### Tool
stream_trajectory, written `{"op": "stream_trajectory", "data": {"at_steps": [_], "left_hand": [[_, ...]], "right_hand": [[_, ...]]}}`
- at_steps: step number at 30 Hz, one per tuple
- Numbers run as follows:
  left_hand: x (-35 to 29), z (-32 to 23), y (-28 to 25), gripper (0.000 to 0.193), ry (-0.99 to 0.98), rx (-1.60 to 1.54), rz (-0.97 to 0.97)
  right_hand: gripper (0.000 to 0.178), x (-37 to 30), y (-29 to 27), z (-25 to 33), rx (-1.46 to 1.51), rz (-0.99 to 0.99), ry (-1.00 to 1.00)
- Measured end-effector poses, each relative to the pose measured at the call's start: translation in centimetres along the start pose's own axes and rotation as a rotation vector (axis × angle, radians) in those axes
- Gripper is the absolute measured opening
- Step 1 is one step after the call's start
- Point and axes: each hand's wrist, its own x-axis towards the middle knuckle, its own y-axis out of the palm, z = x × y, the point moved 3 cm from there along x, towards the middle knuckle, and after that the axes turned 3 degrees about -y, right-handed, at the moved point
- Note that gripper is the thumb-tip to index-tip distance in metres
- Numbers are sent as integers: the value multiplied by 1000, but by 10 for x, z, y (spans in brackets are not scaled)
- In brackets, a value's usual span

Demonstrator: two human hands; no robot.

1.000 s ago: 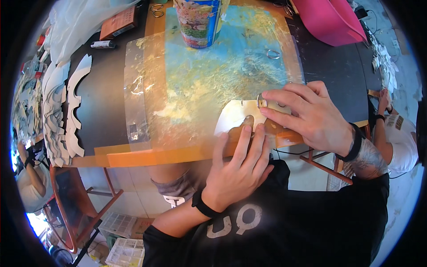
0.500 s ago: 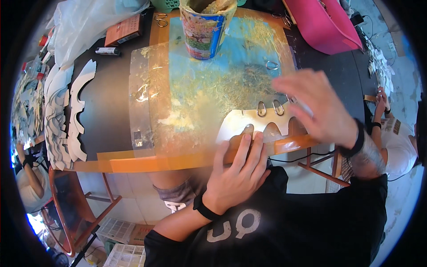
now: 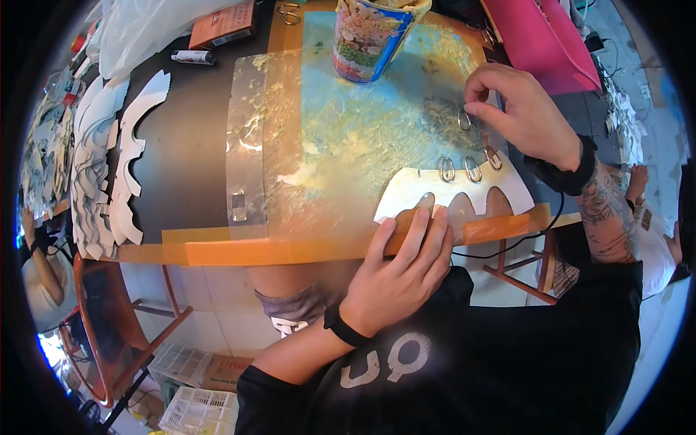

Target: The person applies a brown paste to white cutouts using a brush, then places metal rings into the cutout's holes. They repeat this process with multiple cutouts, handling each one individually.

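Observation:
My left hand (image 3: 397,283) lies with fingers stretched out on the lower edge of a white scalloped piece (image 3: 406,190), near the table's front edge. Three oval metal rings (image 3: 473,170) sit along the upper edge of that piece. A small slit shows at its upper left, with no ring beside it. Above and right of the piece, my right hand (image 3: 523,109) is closed in a pinch. Another oval metal ring (image 3: 465,120) hangs at its thumb and fingertip.
A tub (image 3: 370,43) with crusted paste stands on the smeared blue mat (image 3: 326,109). Stacked white cut pieces (image 3: 93,174) lie at left, near a marker (image 3: 193,56) and an orange box (image 3: 223,25). A pink bin (image 3: 540,43) is at far right; other people sit at both sides.
My right hand has moved up and away from the white piece and has taken hold of the loose ring from the mat. The left hand stays on the piece. The view has shifted slightly.

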Motion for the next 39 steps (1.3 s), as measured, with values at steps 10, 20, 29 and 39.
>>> {"op": "stream_trajectory", "data": {"at_steps": [10, 20, 29, 39], "left_hand": [[0, 2, 0, 45, 42, 27, -24], [-3, 3, 1, 47, 43, 33, -38], [-1, 3, -3, 43, 25, 26, -20], [-3, 1, -1, 40, 8, 23, -34]], "right_hand": [[15, 4, -1, -2, 70, 52, -33], [13, 15, 14, 69, 339, 50, 5], [9, 6, 23, 77, 123, 71, -36], [47, -47, 32, 85, -404, 142, -412]]}}
